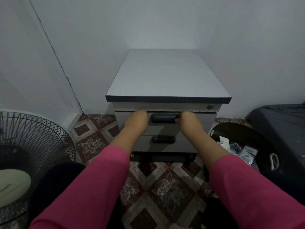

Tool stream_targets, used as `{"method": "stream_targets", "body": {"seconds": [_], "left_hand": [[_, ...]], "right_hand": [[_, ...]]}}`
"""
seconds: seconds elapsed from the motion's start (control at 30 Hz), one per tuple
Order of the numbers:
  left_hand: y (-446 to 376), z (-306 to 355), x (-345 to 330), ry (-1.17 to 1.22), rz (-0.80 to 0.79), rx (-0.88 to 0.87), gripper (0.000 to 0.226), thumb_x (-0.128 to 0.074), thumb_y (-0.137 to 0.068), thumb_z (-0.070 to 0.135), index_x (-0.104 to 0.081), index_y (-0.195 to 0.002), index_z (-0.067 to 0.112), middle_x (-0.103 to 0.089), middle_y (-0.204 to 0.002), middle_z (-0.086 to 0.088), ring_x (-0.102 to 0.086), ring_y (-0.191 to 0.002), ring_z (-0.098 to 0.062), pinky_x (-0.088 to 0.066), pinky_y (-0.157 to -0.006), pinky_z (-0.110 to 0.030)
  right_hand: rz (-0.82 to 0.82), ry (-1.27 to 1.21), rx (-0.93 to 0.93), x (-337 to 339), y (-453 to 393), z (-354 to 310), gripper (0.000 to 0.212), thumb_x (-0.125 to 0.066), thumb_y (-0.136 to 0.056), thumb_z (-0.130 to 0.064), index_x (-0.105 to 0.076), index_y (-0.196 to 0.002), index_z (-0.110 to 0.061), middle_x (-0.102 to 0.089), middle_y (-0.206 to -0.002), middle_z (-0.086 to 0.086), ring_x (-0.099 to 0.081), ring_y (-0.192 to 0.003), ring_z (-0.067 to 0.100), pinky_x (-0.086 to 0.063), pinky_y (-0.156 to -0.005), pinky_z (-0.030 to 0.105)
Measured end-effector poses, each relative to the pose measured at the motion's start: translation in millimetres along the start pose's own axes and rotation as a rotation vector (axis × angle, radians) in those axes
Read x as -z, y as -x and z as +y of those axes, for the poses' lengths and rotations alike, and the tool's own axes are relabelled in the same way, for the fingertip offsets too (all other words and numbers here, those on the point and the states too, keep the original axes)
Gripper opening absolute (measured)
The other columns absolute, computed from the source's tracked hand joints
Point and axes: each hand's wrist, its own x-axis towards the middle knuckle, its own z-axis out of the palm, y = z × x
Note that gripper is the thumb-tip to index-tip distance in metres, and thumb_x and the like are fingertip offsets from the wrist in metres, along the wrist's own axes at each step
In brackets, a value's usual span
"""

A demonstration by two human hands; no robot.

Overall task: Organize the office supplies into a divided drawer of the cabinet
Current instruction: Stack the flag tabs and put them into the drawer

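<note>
Pink sleeves [92, 184] — both hands [138, 119] grip smooth grey drawer's [199, 120] top edge.

Plain grey-white walls [165, 22] meet in a corner at left, under dim, even light. The floor [165, 187] is tiled in dark red and cream diamonds. A wire-caged fan [29, 138] stands at left; a dark covered piece of furniture [280, 123] sits at right
</note>
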Motion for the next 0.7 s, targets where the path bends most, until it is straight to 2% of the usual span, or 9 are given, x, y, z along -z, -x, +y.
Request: {"method": "stream_targets", "body": {"seconds": [0.2, 0.4, 0.47, 0.57, 0.7], "left_hand": [[-4, 5, 4, -0.045, -0.046, 0.045, 0.030, -0.046, -0.095, 0.007, -0.046, -0.124, 0.000, -0.054, -0.124, -0.021, -0.052, -0.112, -0.035, -0.045, -0.087, -0.040], [10, 0, -4, 0.024, -0.134, 0.048, 0.053, -0.051, -0.093, 0.016, -0.031, -0.141, 0.008, -0.042, -0.138, -0.014, -0.046, -0.120, -0.033, -0.043, -0.097, -0.044], [19, -3, -6, 0.020, -0.165, 0.025, 0.061, -0.054, -0.091, 0.019, -0.026, -0.145, 0.014, -0.041, -0.141, -0.012, -0.046, -0.123, -0.032, -0.041, -0.099, -0.045], [42, -5, -5, 0.034, -0.160, -0.027, 0.063, -0.056, -0.091, 0.030, -0.025, -0.146, 0.024, -0.044, -0.141, -0.008, -0.045, -0.124, -0.030, -0.040, -0.102, -0.049], [98, -3, -8, 0.056, -0.191, -0.066, 0.055, -0.054, -0.093, 0.039, -0.032, -0.143, 0.029, -0.046, -0.139, -0.001, -0.043, -0.127, -0.025, -0.037, -0.105, -0.045]], "right_hand": [[-0.028, 0.040, -0.006, 7, -4, -5, 0.024, -0.055, -0.095, -0.018, -0.058, -0.108, 0.003, -0.060, -0.105, 0.021, -0.057, -0.091, 0.034, -0.041, -0.068, 0.034], [0.007, -0.051, 0.017, -2, 10, 3, 0.029, -0.053, -0.097, -0.023, -0.055, -0.115, 0.000, -0.057, -0.113, 0.019, -0.058, -0.097, 0.035, -0.043, -0.070, 0.033], [-0.011, -0.073, 0.033, -4, 22, 8, 0.033, -0.053, -0.096, -0.025, -0.053, -0.124, -0.006, -0.057, -0.120, 0.018, -0.057, -0.104, 0.033, -0.047, -0.080, 0.036], [-0.077, -0.058, 0.056, -3, 54, 13, 0.051, -0.056, -0.095, -0.028, -0.040, -0.141, -0.013, -0.049, -0.136, 0.013, -0.050, -0.121, 0.028, -0.044, -0.097, 0.037], [-0.219, -0.091, 0.013, -8, 113, 23, 0.054, -0.061, -0.091, -0.035, -0.044, -0.140, -0.021, -0.050, -0.137, 0.004, -0.051, -0.122, 0.019, -0.044, -0.099, 0.032]]}}
